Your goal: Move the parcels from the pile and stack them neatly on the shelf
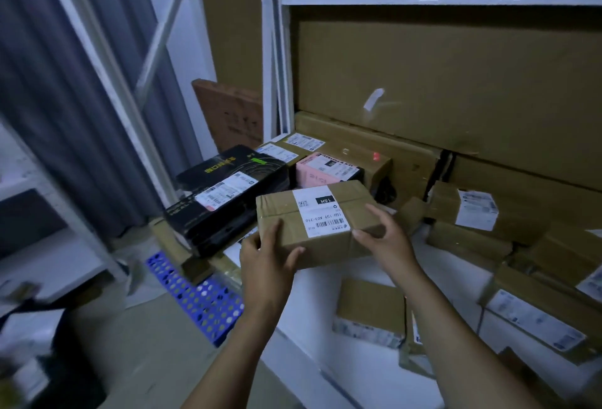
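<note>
Curtains [65, 99] in grey folds fill the nine o'clock side of the view, and below them, toward seven o'clock, a blue perforated mat [195, 298] lies on the floor. At about ten o'clock from the centre a long black box [224, 200] with a white label lies on flattened cardboard, its near end just beside the left hand [267, 255]. That hand grips the near left corner of the brown parcel [319, 223], its digits curled round the corner. The parcel, taped and carrying a white barcode label across its top, is held roughly level over the white shelf [319, 294], with the black box at its nine o'clock and a pink box [321, 169] just behind it at twelve o'clock. The right hand [384, 236] grips the parcel's right end at three o'clock, fingers over the top and thumb on the front face. Farther toward three o'clock a jumble of labelled brown parcels [475, 209] lies on the shelf, and a large cardboard sheet [456, 89] stands at the back at one o'clock.
</note>
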